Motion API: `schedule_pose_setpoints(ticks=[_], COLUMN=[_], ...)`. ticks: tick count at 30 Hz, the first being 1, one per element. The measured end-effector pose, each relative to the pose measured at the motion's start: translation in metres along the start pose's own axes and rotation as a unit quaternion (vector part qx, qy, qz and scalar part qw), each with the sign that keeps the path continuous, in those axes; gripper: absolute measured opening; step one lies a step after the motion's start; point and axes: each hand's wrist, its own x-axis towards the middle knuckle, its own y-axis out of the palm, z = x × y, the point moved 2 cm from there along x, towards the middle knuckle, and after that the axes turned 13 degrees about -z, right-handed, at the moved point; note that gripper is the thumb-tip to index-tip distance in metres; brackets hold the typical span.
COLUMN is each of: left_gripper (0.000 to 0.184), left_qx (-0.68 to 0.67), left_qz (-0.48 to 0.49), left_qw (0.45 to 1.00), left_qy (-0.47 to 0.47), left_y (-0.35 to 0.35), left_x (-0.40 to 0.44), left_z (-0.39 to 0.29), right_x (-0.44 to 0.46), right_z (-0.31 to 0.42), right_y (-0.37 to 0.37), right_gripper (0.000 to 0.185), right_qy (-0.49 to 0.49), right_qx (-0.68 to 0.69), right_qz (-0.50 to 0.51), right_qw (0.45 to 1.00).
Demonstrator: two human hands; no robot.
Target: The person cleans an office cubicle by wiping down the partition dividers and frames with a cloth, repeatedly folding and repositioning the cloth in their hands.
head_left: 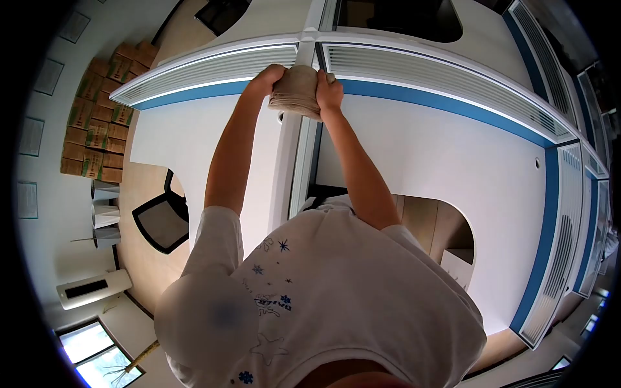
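A folded beige-brown cloth (295, 89) lies over the partition rail (285, 161), close to where the partitions cross. My left hand (268, 78) grips its left side, and my right hand (329, 92) is closed round its right side. A bit of the cloth pokes out by the right fingers. Both arms are stretched out ahead of me. The undersides of the fingers and the part of the rail beneath the cloth are hidden.
White desks (440, 155) with curved cut-outs flank the rail. Louvred partitions (440, 81) with blue bands run behind. A mesh chair (162, 223), stacked cardboard boxes (97, 123) and bins (105, 213) stand left. A white box (457, 266) sits beneath the right desk.
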Motion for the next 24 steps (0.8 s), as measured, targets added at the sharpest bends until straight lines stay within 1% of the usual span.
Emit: schedule_pose_setpoints(ticks=[1,2,5,9,11,12,13,15,18,22,24], left_gripper=[0.037,0.04,0.042,0.046,0.048,0.049,0.049,0.049,0.047,0.042,0.039], left_qx=[-0.016,-0.032,-0.054,-0.083,-0.082,-0.07,-0.066,-0.055,-0.042,-0.037,-0.033], left_qz=[-0.017,-0.043,-0.095,-0.042,-0.013,-0.028,-0.026,-0.026,-0.037,-0.015,-0.014], left_qw=[0.999,0.998,0.994,0.996,0.997,0.997,0.997,0.998,0.998,0.998,0.997], left_qy=[-0.023,0.027,0.012,0.014,0.005,-0.008,-0.011,-0.018,0.002,0.056,0.07], left_y=[0.002,0.003,0.005,0.005,0.005,0.007,0.008,0.005,0.004,0.003,0.008], left_x=[-0.001,0.044,0.009,-0.02,-0.025,-0.051,-0.054,-0.053,-0.039,-0.006,0.009], left_z=[0.006,0.04,0.046,0.057,0.062,0.049,0.049,0.053,0.059,0.058,0.049], right_x=[-0.004,-0.007,-0.023,-0.038,-0.041,-0.042,-0.043,-0.046,-0.045,-0.03,-0.003], right_z=[0.0,0.0,-0.001,-0.017,-0.023,-0.02,-0.019,-0.021,-0.022,-0.02,-0.024], right_y=[-0.004,-0.006,-0.014,-0.017,-0.017,-0.019,-0.019,-0.02,-0.013,0.003,0.019], right_gripper=[0.058,0.058,0.06,0.062,0.058,0.057,0.057,0.056,0.056,0.056,0.059], right_qy=[-0.001,-0.002,0.016,0.068,0.084,0.083,0.083,0.093,0.089,0.077,0.068], right_qx=[0.005,0.011,0.02,0.045,0.062,0.062,0.063,0.078,0.08,0.092,0.061], right_qz=[0.005,0.011,0.024,0.064,0.056,0.061,0.066,0.076,0.069,0.044,0.058], right_qw=[1.0,1.0,0.999,0.995,0.993,0.993,0.992,0.99,0.99,0.992,0.994])
